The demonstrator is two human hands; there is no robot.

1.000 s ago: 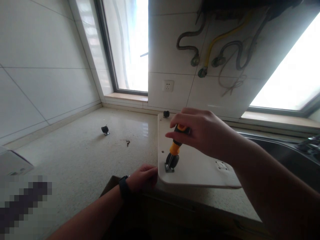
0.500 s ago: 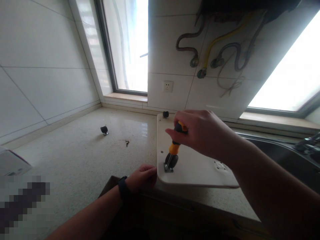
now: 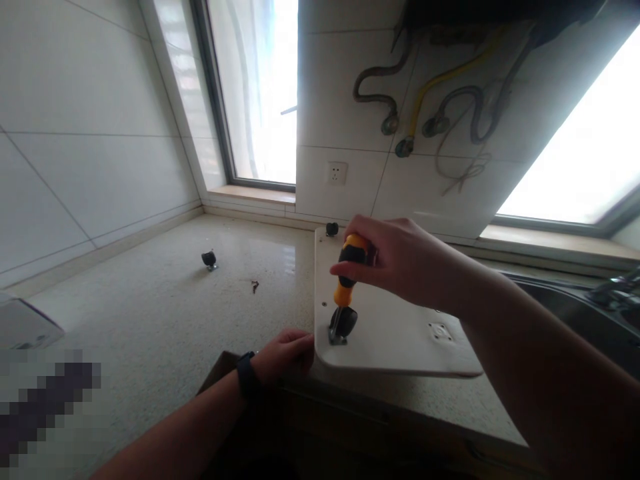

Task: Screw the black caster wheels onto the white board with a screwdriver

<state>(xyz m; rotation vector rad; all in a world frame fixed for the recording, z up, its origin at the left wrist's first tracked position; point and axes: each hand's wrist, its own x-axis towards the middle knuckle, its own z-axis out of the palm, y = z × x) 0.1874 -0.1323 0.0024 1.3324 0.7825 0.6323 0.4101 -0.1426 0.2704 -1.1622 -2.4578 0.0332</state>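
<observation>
My right hand [image 3: 395, 257] is wrapped around the handle of a yellow-and-black screwdriver [image 3: 345, 293]. Its shaft points down beside the black wheel of a caster [image 3: 345, 323], to the metal plate at the near left corner of a white board [image 3: 385, 343]; the tip is too small to make out. My left hand [image 3: 285, 353], with a dark band on its wrist, grips that corner's left edge, its fingers partly hidden. A second caster [image 3: 332, 229] sits at the board's far left corner.
On the speckled counter [image 3: 165, 313] to the left lie a loose caster [image 3: 209, 260] and a few small screws [image 3: 255, 287]. A white box [image 3: 27, 323] stands at the left edge. The sink [image 3: 560, 307] lies to the right, and hoses [image 3: 417, 100] hang on the tiled wall.
My right hand has turned the screwdriver's handle and shifted its grip, so more of the handle shows. The left hand, board and casters stay in place.
</observation>
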